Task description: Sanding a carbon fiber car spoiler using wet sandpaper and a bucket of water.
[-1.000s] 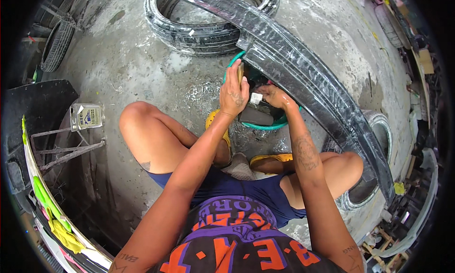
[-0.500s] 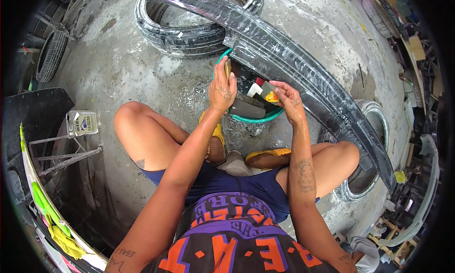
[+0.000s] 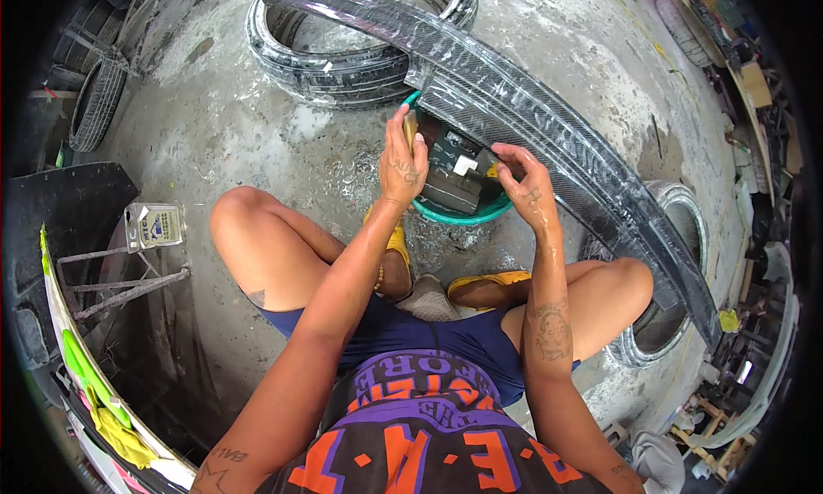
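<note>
The left hand (image 3: 401,166) held a narrow tan block (image 3: 411,127) upright between its thumb and straightened fingers, at the left side of a round teal basin (image 3: 463,219). The right hand (image 3: 530,188) was over the basin's right side, its thumb and fingers parted and curved toward a small yellow piece (image 3: 492,171); whether they gripped it could not be told. Within the basin's rim lay a dark grey block (image 3: 452,193), and just above that a small white piece (image 3: 465,165). A long, curved, glossy black carbon-fibre-patterned panel (image 3: 536,104) slanted across the far side of the basin, hiding part of its rim. The panel's upper left end lay over a large tyre (image 3: 330,84), while its lower right end reached over another tyre (image 3: 656,350). The person sat low with bent knees spread, yellow shoes (image 3: 397,239) close to the near side of the basin, on a stained concrete floor (image 3: 283,147) that was wet around it.
</note>
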### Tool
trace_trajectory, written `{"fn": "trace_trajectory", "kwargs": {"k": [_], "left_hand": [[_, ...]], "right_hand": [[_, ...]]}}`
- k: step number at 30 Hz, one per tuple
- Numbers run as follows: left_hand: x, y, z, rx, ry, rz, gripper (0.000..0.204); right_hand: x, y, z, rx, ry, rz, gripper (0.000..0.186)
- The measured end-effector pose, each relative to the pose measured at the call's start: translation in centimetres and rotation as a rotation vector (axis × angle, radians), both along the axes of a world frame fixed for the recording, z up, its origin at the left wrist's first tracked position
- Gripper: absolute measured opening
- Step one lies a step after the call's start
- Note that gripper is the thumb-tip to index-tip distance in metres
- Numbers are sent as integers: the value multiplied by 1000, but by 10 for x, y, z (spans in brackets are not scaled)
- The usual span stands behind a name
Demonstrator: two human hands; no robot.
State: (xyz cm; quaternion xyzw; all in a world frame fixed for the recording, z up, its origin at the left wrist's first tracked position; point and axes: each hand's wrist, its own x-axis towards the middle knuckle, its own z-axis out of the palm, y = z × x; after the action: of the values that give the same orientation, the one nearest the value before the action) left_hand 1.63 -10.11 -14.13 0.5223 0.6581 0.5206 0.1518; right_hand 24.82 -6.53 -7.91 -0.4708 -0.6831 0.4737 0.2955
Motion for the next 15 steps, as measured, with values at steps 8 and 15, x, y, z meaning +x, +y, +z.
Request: {"fn": "trace_trajectory", "kwargs": {"k": [8,15], "left_hand": [[-1,1,-4,42,0,43,56],[0,0,0,20,-51,5,55]], "right_hand": [[-75,18,-68,150,-346,160,35],[-115,72,-137,-186,-726,327,46]]}}
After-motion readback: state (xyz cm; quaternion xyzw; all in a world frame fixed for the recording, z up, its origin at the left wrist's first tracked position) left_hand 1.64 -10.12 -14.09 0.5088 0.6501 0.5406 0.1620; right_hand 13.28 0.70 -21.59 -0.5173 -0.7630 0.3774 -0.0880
